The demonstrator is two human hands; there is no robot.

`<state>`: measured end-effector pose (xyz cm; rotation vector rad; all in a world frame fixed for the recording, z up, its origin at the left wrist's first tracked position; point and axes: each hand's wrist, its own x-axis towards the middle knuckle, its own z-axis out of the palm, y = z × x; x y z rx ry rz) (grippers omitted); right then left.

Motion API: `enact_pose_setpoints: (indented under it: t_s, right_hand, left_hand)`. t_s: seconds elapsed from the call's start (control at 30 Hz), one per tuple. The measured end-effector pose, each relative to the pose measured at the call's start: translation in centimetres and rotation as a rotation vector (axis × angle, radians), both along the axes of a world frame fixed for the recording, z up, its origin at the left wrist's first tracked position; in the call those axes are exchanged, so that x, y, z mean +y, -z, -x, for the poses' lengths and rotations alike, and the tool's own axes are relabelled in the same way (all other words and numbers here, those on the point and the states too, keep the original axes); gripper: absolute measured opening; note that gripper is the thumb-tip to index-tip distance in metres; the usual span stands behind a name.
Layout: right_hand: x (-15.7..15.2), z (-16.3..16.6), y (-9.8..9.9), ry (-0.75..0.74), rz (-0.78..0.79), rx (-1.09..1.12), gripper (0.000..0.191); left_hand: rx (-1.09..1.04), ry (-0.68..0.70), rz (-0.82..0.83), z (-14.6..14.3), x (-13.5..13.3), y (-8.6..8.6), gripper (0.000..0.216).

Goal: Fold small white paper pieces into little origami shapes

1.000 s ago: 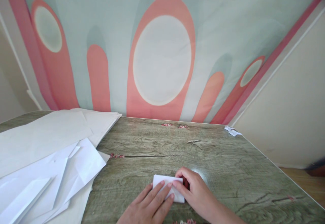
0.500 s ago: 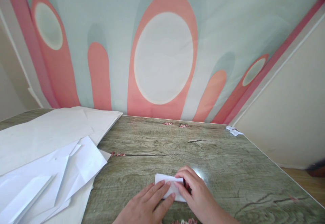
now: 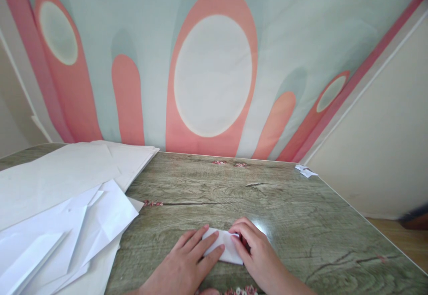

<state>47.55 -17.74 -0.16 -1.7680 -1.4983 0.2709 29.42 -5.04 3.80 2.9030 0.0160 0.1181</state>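
A small folded piece of white paper (image 3: 225, 247) lies on the wood-grain table (image 3: 287, 214) near its front edge. My left hand (image 3: 182, 266) lies flat with its fingers stretched out over the paper's left part, pressing it down. My right hand (image 3: 256, 252) rests at the paper's right end, its fingers curled and pinching the upper right edge of the paper.
A loose pile of white paper sheets (image 3: 63, 205) covers the table's left side. Two small white paper scraps (image 3: 306, 171) lie at the far right corner. A wall hanging with pink and grey ovals (image 3: 214, 72) stands behind the table. The table's right edge drops to a floor.
My left hand has slid up and left across the paper, now covering more of its left part. My right hand has stayed at the right end.
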Motion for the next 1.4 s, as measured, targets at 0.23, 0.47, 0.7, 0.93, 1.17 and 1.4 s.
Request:
enact_pose_setpoints:
  t_s: [0.23, 0.47, 0.7, 0.93, 1.17, 1.4]
  right_hand:
    - [-0.1, 0.1, 0.1, -0.01, -0.022, -0.007, 0.019]
    - [-0.3, 0.0, 0.2, -0.017, -0.027, 0.008, 0.02]
    - [-0.4, 0.1, 0.2, -0.024, -0.029, -0.012, 0.02]
    - [-0.6, 0.3, 0.5, -0.015, -0.046, -0.052, 0.02]
    - [-0.6, 0.2, 0.4, -0.022, -0.052, -0.084, 0.02]
    - [-0.6, 0.3, 0.2, -0.013, -0.067, -0.12, 0.022]
  left_hand:
    - [0.099, -0.033, -0.034, 0.0, -0.3, -0.8, 0.062]
    - [0.13, -0.088, -0.023, 0.1, -0.4, -0.9, 0.058]
    - [0.017, -0.098, -0.028, -0.4, 0.0, -0.1, 0.043]
    - [-0.014, -0.106, 0.007, -0.7, 0.2, 0.2, 0.04]
    - [-0.029, -0.119, 0.048, -0.7, 0.1, -0.3, 0.039]
    - [-0.054, -0.132, 0.054, -0.5, 0.2, 0.1, 0.041]
